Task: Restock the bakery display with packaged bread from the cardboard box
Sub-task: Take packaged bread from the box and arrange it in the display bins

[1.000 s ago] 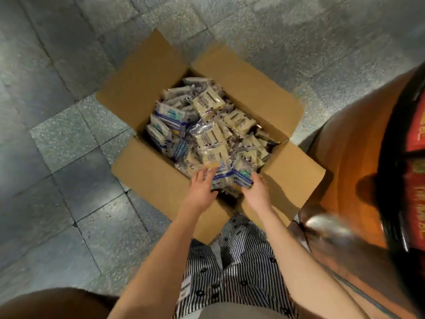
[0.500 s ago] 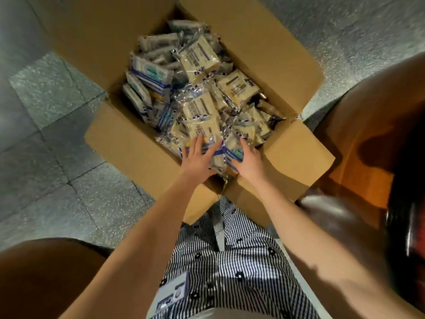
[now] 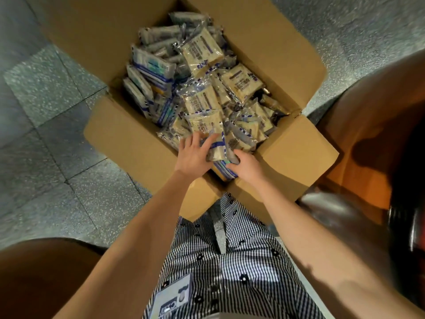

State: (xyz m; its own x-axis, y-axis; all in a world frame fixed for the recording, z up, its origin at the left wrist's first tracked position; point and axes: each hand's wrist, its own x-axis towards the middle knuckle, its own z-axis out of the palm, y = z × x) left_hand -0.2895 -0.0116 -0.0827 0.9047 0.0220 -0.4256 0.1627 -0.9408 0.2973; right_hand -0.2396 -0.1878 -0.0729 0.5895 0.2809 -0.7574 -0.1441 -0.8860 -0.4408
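- Left hand (image 3: 194,155): fingers spread flat, pressing on a clear-wrapped pale bread packet with blue trim (image 3: 216,147).
- Right hand (image 3: 249,166): fingers curled round that packet's near edge.
- Recommended: clamp between both palms, lift straight.
- Count: one open brown cardboard box (image 3: 128,139); packets inside jumbled, too many to count.

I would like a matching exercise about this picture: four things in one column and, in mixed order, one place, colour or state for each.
Things: 1 cardboard box; 2 left hand; 3 floor; 4 card
Descriptions: A grey tiles; B on the striped clothing; C flaps open, filled with packaged bread; D resting on a bread packet
Pairs: 1-C; 2-D; 3-A; 4-B
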